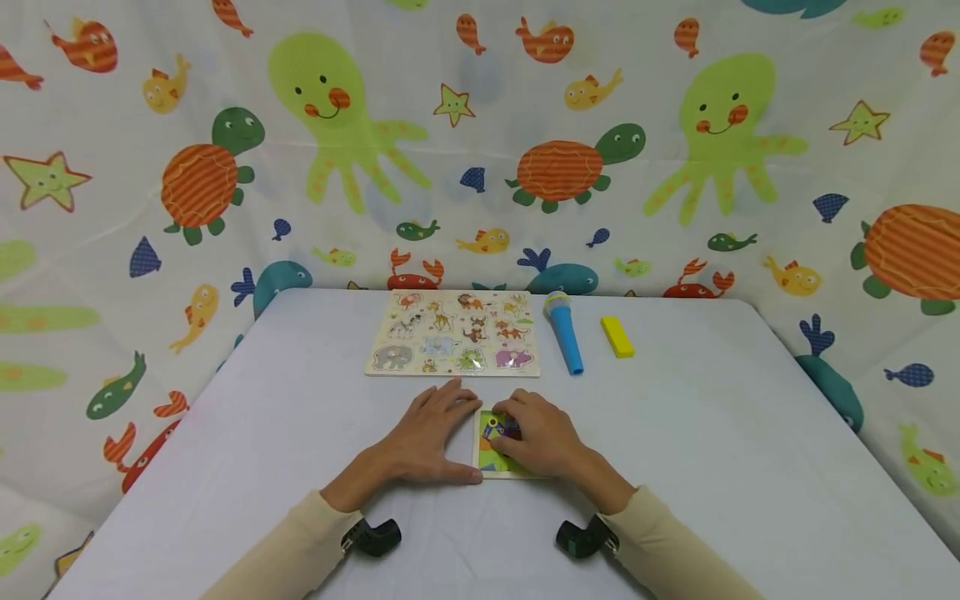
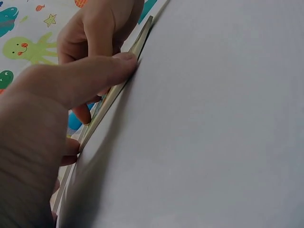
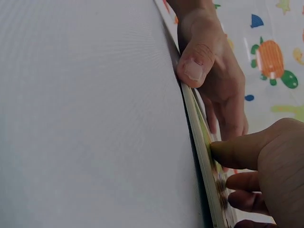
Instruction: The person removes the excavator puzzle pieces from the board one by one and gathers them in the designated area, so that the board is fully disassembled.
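Observation:
A small wooden puzzle board (image 1: 486, 459) with a pale frame and a green, orange and blue picture lies flat between the two hands in the head view. Along its left side rests my left hand (image 1: 430, 435), the thumb at the near left corner and the fingers stretched toward the far left corner. My right hand (image 1: 545, 435) is over the board's right part, thumb and fingers curled about a dark blue and purple puzzle piece (image 1: 492, 429). That hand covers much of the picture. The left wrist view shows the left thumb (image 2: 102, 76) against the board's near edge.
Behind the hands lies a larger wooden animal puzzle (image 1: 450, 333). To its right are a blue toy microphone (image 1: 566, 333) and a yellow block (image 1: 617, 337). A white cloth covers the table (image 1: 750, 467), and a curtain printed with sea animals (image 1: 480, 125) hangs behind.

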Demonstrator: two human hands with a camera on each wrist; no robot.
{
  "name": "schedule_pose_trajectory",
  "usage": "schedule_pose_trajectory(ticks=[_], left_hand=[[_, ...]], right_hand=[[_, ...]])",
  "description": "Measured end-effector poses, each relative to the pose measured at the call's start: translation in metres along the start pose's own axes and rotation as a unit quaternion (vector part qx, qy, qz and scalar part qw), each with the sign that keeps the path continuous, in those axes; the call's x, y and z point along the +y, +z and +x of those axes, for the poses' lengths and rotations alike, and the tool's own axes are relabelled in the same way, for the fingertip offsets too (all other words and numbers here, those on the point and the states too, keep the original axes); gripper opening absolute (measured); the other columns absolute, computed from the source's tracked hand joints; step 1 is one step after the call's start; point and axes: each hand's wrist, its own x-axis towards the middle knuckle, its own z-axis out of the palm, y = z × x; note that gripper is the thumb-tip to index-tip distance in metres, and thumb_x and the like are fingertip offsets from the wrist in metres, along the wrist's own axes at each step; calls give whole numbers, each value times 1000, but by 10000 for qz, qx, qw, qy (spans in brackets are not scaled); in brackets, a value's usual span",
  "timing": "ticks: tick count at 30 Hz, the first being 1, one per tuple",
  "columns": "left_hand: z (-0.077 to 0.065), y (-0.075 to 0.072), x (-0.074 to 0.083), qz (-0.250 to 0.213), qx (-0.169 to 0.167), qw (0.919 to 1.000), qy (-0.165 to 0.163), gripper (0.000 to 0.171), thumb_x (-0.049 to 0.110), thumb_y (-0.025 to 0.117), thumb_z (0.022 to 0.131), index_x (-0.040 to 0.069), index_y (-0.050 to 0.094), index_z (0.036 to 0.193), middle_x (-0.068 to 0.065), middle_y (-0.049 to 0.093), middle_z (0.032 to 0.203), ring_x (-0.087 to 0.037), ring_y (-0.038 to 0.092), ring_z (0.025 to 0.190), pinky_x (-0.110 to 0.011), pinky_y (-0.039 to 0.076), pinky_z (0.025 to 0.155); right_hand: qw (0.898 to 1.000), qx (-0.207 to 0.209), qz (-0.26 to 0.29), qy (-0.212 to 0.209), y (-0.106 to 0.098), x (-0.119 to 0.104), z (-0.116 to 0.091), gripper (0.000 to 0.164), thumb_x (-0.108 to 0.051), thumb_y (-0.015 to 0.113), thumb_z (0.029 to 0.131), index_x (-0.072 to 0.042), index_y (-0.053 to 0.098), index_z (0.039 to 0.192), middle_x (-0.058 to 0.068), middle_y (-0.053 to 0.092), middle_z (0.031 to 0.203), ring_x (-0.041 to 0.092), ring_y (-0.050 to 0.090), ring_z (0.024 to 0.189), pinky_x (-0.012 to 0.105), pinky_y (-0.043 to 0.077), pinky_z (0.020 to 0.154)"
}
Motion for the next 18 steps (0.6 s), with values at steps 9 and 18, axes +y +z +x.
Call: schedule_pose_trajectory(ticks=[9, 18], left_hand=[[-1, -2, 2, 68, 51, 9999, 89, 105, 80, 67, 73, 18, 44, 154, 4, 38, 158, -23, 11, 157, -51, 11, 125], [0, -1, 2, 17, 34, 10000, 76, 105, 80, 66, 73, 18, 44, 154, 4, 38, 159, -23, 12, 157, -52, 10, 125]], right_hand=[[9998, 78, 197, 29, 1, -2, 4, 38, -33, 76, 89, -10, 75, 120, -5, 62, 98, 8, 50, 80, 25, 44, 63], [9965, 48, 698, 447, 1, -1, 10, 34, -30, 81, 86, -11, 74, 114, -7, 57, 86, 12, 51, 80, 29, 45, 67]])
